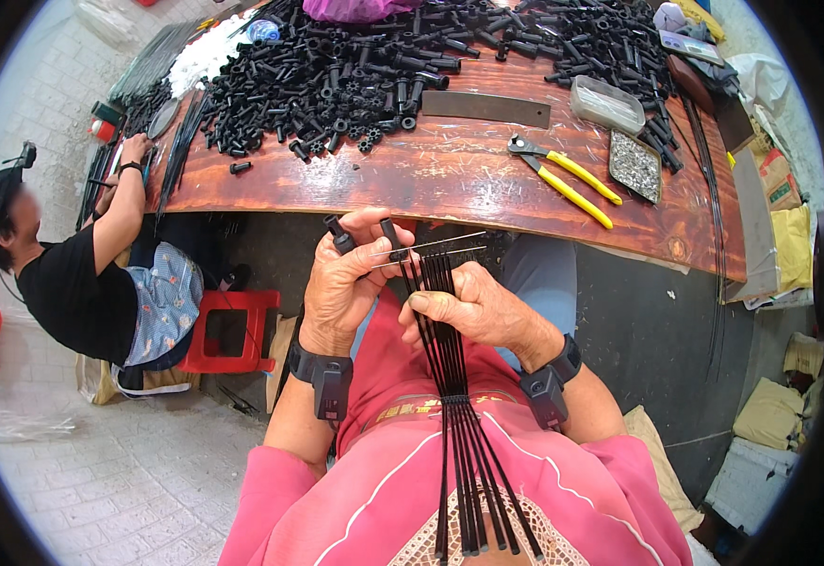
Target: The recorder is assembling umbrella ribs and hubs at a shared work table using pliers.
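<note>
In front of my chest hangs a bundle of thin black rods (448, 363), gathered by a tie at mid-length and fanned out toward its lower ends. My right hand (476, 307) is closed around its upper part, thumb across the front. Closed beside the bundle's top, my left hand (348, 274) holds a black tubular plastic fitting (339, 234) between its fingers. Another black piece (390, 233) sticks up by the left fingertips. Two thin metal wires (450, 253) run from the left fingers across the rod tops. How they join the rods is too small to tell.
The wooden table (337, 184) ahead carries a heap of black plastic fittings (318, 85), yellow-handled cutters (572, 179), a flat metal bar (486, 108), a clear box (608, 104) and a tray of small metal bits (634, 166). At left, a person (82, 283) works near a red stool (233, 330).
</note>
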The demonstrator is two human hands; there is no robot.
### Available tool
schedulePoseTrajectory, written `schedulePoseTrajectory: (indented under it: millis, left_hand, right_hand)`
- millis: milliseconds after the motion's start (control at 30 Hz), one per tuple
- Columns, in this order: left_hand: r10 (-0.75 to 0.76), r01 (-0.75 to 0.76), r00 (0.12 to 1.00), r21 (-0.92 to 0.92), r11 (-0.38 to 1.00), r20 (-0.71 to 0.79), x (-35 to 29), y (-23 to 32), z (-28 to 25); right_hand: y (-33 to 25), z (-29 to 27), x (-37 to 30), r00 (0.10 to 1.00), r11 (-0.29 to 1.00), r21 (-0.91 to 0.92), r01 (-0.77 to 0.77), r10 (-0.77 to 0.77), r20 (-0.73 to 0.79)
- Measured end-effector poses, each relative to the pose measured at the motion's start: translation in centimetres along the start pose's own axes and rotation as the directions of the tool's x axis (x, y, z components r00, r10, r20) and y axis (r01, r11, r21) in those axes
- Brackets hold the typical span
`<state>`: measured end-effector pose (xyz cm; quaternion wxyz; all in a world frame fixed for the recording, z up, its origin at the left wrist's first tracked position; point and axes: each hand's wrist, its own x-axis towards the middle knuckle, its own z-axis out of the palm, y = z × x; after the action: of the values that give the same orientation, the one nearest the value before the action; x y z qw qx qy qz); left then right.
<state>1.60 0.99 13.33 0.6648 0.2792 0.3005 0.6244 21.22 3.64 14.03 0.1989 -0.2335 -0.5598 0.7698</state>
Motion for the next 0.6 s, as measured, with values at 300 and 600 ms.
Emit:
schedulePoseTrajectory:
  millis: [300, 600]
  left_hand:
    - [0.010, -0.010, 1.000, -0.016, 1.000, -0.007, 0.00, 0.01, 0.41]
    - [0.005, -0.002, 0.994, 0.025, 1.000, -0.108, 0.24, -0.59, 0.18]
  right_hand:
    - [0.31, -0.28, -0.03, 1.000, 1.000, 0.020, -0.022, 0.022, -0.005]
    - [0.36, 0.09, -0.12, 0.995, 0.999, 0.038, 0.006, -0.002, -0.101]
